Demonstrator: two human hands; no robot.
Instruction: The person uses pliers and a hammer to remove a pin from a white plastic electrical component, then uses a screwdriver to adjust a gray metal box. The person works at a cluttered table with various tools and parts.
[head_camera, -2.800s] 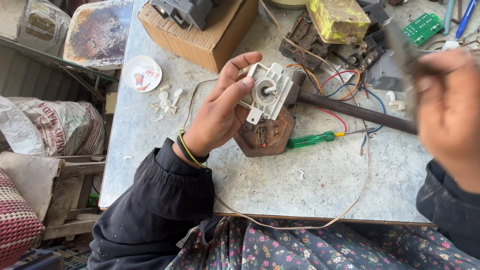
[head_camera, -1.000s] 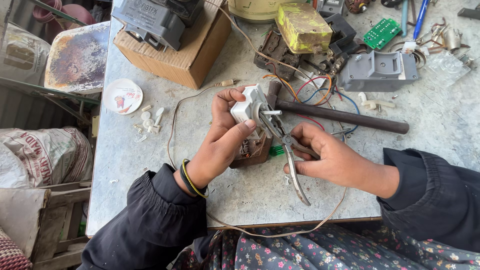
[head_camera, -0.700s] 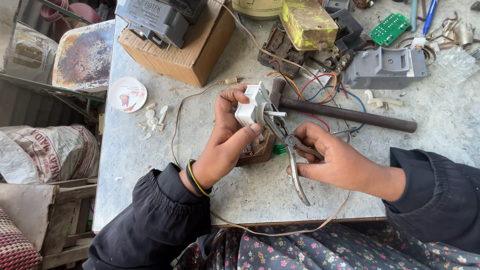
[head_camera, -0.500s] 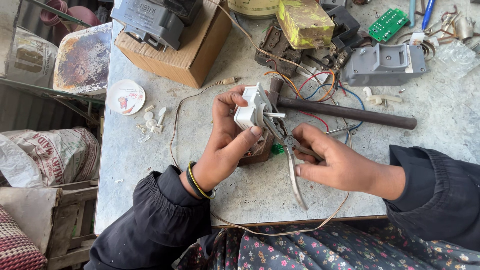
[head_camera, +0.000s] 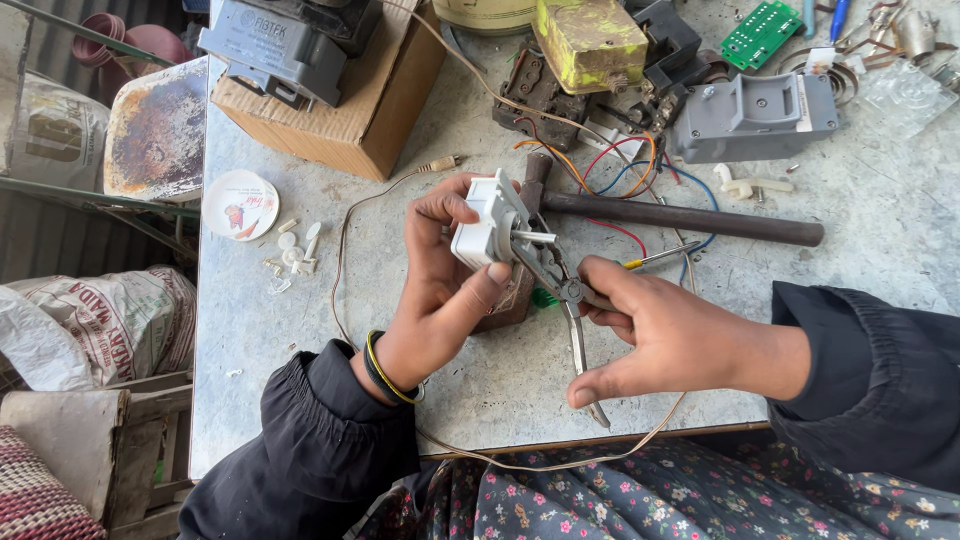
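So the left hand (head_camera: 440, 290) is wrapped around a small white plastic switch unit (head_camera: 483, 222), thumb pressed on its lower edge and fingers curled over the top, holding it up just above the grey worktable (head_camera: 300, 330). The right hand (head_camera: 660, 335) is closed round the handles of a pair of metal pliers (head_camera: 560, 290), and the pliers' tips sit right at the little metal shaft sticking out of the white unit (can't tell if they're actually biting on it or just touching). Under the left hand there's a brown block (head_camera: 512, 300) with a bit of a green screwdriver handle (head_camera: 543, 297) peeking out beside it. Just behind the hands lies a hammer (head_camera: 680, 215) with a dark handle, resting across a tangle of red, blue and orange wires (head_camera: 620, 165). Further back: a cardboard box (head_camera: 350, 110) with a grey device on top, a grey plastic housing (head_camera: 755, 115), a yellowish block (head_camera: 590, 40) and a green circuit board (head_camera: 762, 32). Off to the left, a round white lid (head_camera: 240, 205) and some small white bits (head_camera: 292, 255).
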